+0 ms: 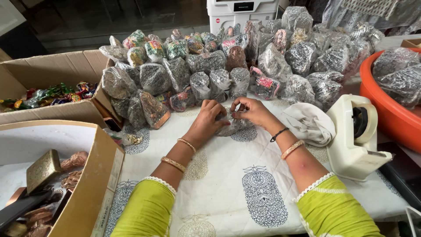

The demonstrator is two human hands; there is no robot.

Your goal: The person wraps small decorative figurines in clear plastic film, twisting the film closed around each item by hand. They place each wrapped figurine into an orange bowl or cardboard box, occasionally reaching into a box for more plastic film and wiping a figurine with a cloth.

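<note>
My left hand point(209, 119) and my right hand point(253, 112) meet over a small item wrapped in clear bubble wrap point(232, 126), which rests on the white printed cloth point(237, 175). Both hands pinch the wrap at its top, fingers curled around it. What lies inside the wrap is hidden. Gold bangles circle both wrists, and a black thread is on the right one. Just beyond my hands stands a big pile of bubble-wrapped figurines point(228, 66).
A white tape dispenser point(355, 136) sits at the right beside a crumpled white cloth point(309, 123). An orange tub point(386, 109) holds more wrapped pieces. At the left are a cardboard box point(94, 175) of brown figurines and another box point(48, 72) of colourful ones.
</note>
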